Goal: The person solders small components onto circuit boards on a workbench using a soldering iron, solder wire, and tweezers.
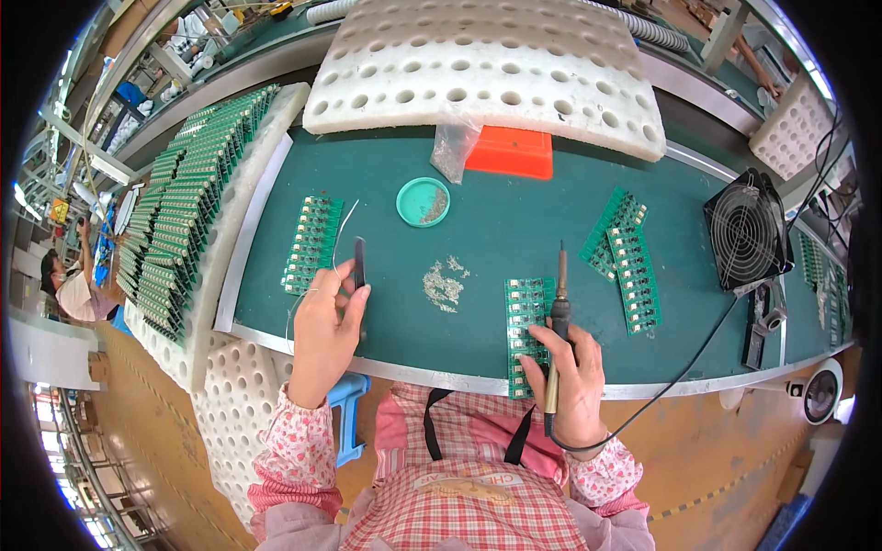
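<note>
Pinching dark tool (359, 262) and wire (348, 218) in left fingers (354, 312); curling right fingers (554, 347) round soldering iron (560, 312), over green board (525, 303). Seems partway, with loose bits (444, 287) left; can't tell done from undone.

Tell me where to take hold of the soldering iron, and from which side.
Take the soldering iron by its dark handle section, coming from the near right. Its slender metal shaft points away from the person and may be hot, so the handle seems the safer part. A green board strip lies just left, leaving the right side freer; mind the black cable at the near end.
</note>
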`<state>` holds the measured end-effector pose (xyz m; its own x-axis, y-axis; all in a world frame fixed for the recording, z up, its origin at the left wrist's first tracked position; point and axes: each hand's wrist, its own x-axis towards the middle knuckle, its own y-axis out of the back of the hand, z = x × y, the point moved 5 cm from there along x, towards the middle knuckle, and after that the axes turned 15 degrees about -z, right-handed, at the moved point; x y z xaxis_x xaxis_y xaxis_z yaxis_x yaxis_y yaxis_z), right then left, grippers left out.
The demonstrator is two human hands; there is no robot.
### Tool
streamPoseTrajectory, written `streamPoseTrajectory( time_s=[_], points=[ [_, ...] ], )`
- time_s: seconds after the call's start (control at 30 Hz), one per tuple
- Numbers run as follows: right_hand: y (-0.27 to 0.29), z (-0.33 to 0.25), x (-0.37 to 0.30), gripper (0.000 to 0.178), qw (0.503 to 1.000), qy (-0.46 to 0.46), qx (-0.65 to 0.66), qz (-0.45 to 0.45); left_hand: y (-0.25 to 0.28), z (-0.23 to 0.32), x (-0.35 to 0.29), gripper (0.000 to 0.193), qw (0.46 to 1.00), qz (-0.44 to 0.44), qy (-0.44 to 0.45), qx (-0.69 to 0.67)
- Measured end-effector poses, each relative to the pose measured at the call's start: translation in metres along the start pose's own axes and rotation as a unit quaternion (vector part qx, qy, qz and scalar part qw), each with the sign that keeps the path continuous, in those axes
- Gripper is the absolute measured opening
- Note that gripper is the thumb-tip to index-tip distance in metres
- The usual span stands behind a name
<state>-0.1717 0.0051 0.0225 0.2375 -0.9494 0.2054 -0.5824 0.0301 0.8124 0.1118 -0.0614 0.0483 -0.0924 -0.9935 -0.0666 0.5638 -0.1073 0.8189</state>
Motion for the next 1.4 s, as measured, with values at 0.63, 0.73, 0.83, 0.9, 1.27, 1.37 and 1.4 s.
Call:
streamPoseTrajectory(
  time_s=[0.63, 0.73, 0.83, 0.9, 1.27, 1.37, 1.4],
  points=[
    [-0.012, -0.011, 0.014, 0.061, 0.999, -0.005, 0.005, -0.032, -0.035, 0.019, -0.002, 0.014, 0.984, -0.007, -0.103, -0.145],
    [-0.011, -0.008, 0.013, 0.06, 0.999, -0.009, 0.012, -0.03, -0.04, 0.013, -0.002, 0.012, 0.982, 0.004, -0.102, -0.157],
    [-0.011, -0.009, 0.014, 0.06, 0.999, -0.006, 0.006, -0.033, -0.044, 0.008, -0.001, 0.012, 0.982, 0.01, -0.098, -0.159],
    [-0.011, -0.01, 0.014, 0.06, 0.999, -0.004, 0.001, -0.034, -0.045, 0.007, 0.0, 0.012, 0.981, 0.016, -0.097, -0.169],
    [-0.014, -0.009, 0.013, 0.06, 0.999, -0.012, -0.007, -0.042, -0.043, 0.013, 0.0, 0.011, 0.987, 0.02, -0.125, -0.096],
    [-0.014, -0.009, 0.013, 0.06, 0.999, -0.013, -0.007, -0.044, -0.044, 0.014, 0.0, 0.011, 0.986, 0.024, -0.132, -0.097],
    [-0.014, -0.008, 0.013, 0.06, 0.999, -0.013, -0.005, -0.046, -0.044, 0.014, 0.0, 0.011, 0.986, 0.024, -0.131, -0.096]
  ],
)
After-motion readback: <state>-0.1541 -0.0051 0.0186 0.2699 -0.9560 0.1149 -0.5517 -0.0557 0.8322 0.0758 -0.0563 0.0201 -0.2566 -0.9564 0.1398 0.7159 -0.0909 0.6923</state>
